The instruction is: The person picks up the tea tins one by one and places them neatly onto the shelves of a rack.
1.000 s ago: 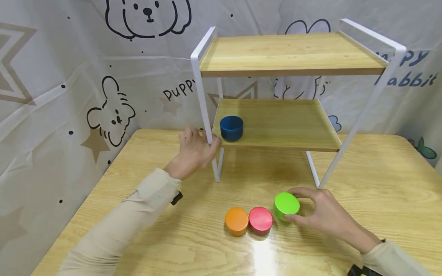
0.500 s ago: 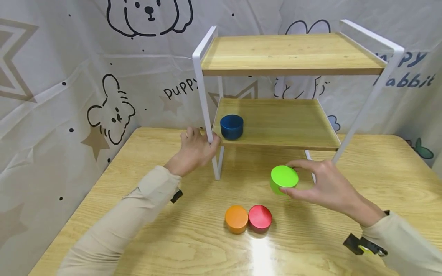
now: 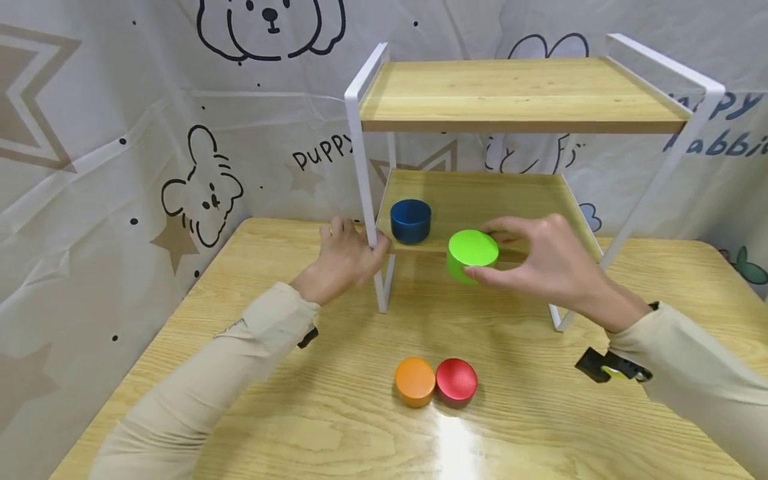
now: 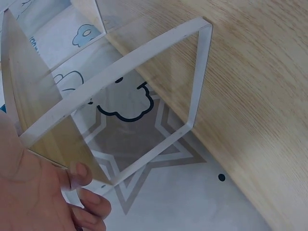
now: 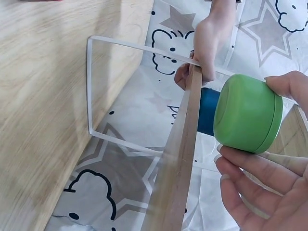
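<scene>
My right hand [image 3: 549, 267] pinches a round green container [image 3: 473, 250] between thumb and fingers, in front of the lower board's front edge. In the right wrist view, a seam runs round the green container [image 5: 248, 114] close to one end. My left hand [image 3: 345, 257] grips the left side of a two-tier shelf rack [image 3: 528, 125] at its lower board, thumb in front. Curled fingers show at the rack's side in the left wrist view. A round blue container [image 3: 411, 221] stands on the lower board's left end.
An orange round container [image 3: 415, 381] and a red one [image 3: 457, 380] stand side by side on the wooden table [image 3: 300, 420], in front of the rack. White metal frames hold the boards. A printed cloth [image 3: 270, 133] hangs behind and at left.
The right hand has lifted the green container off the table and carried it up and slightly left to the lower board's front. The left hand keeps its grip on the rack.
</scene>
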Demonstrator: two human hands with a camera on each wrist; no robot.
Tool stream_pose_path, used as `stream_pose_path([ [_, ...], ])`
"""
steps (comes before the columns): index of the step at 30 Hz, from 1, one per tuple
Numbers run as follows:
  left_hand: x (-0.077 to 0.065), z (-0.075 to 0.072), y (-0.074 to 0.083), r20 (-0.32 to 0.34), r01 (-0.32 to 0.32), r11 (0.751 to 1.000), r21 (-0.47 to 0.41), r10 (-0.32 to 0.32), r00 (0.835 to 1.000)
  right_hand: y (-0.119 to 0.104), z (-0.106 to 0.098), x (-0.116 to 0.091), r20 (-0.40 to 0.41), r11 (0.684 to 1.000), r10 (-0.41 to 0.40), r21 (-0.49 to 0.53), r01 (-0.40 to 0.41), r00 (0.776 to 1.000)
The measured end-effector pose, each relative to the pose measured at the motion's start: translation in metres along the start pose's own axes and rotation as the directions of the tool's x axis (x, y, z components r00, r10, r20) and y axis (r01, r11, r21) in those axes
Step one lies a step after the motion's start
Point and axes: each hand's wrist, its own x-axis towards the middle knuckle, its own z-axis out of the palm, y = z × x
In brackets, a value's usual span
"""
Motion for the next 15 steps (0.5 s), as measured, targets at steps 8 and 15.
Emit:
stream_pose_path([
  [8, 0.002, -0.001, 0.001, 0.032, 0.050, 0.998, -0.049, -0.048, 0.998, 0.004, 0.001, 0.018, -0.010, 0.998, 0.051, -0.036, -0.052, 0.999],
  [15, 0.001, 0.000, -0.001, 0.043, 0.030, 0.988, -0.155, -0.023, 0.999, 0.010, -0.001, 0.024, 0.014, 0.991, 0.137, 0.000, -0.137, 0.990],
])
